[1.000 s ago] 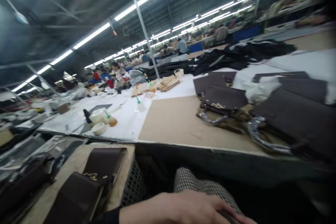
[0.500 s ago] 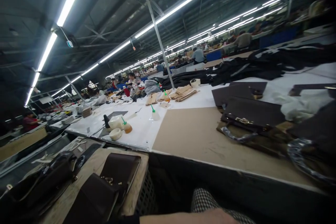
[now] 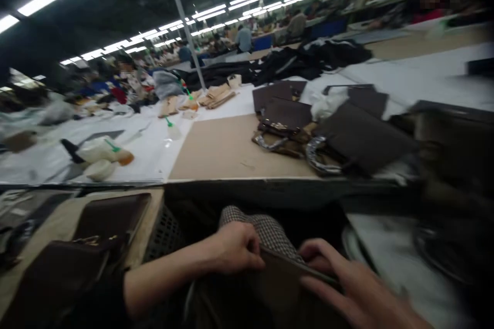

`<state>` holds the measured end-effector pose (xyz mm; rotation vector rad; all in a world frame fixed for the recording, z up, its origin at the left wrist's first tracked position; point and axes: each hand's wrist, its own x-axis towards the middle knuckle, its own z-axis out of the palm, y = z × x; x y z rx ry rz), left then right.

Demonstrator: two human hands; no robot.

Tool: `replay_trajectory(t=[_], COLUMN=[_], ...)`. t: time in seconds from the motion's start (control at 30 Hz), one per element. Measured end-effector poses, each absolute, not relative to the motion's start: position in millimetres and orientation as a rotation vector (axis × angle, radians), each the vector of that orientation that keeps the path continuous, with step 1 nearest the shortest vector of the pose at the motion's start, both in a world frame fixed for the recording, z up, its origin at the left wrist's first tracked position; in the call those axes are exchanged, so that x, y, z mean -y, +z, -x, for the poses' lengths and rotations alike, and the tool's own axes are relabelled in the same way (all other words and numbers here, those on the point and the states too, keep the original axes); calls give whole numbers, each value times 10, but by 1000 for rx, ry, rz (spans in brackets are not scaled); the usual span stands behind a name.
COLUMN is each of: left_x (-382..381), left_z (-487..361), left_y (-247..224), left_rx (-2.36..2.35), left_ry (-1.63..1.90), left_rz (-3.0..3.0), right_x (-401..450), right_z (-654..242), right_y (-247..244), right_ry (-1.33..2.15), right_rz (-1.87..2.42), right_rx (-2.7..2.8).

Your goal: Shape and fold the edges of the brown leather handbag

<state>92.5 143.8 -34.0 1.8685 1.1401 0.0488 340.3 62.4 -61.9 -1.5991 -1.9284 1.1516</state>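
Note:
A dark brown leather piece (image 3: 281, 288) lies over my lap, its upper edge running between my two hands. My left hand (image 3: 239, 249) is closed on that edge, thumb and fingers pinched together. My right hand (image 3: 339, 280) has its thumb on the near side and its fingers on the far side of the same edge. Behind the piece shows a checked cloth (image 3: 266, 229) over my knees. The lower part of the piece is dark and blurred.
Dark brown bags (image 3: 358, 136) with plastic-wrapped handles lie on the worktable (image 3: 219, 149). Glue bottles (image 3: 125, 156) and a tape roll (image 3: 100, 170) stand at its left. More brown pieces (image 3: 111, 216) rest on a board at lower left. Several people sit farther back.
The view has swung to the right and down. Both hands now show on the brown piece at the lower middle; before, only part of an arm was visible at the bottom edge.

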Motion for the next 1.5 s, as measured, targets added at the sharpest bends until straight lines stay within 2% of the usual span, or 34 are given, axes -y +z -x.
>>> replay_trajectory(t=[0.07,0.17,0.3,0.87,1.2,1.5], left_x=[-1459,-1478,-1469,-1500,-1490,-1485], left_z=[-907,-918,-965,-1022,-1003,-1002], left_y=[-349,-405,-417,-358,-427,-315], left_rx=[-1169,-1160,-1195,-1353,-1366,-1066], left_ry=[54,41,19,12,78,47], left_rz=[-1819,-1779,-1781,-1718,-1662,-1794], right_x=[-622,-632,-587,-501,-524,-523], right_z=[-3441,-3429,-3417,-3367,-3419,-3458], right_y=[-468,-353,-376,-444,-450,-526], right_ry=[1335,1536,1660,1490,1545,1413], right_rz=[1679,1580,1436,1562,1524,1616], right_rx=[1804,1639,1481,1533,1579,1685])
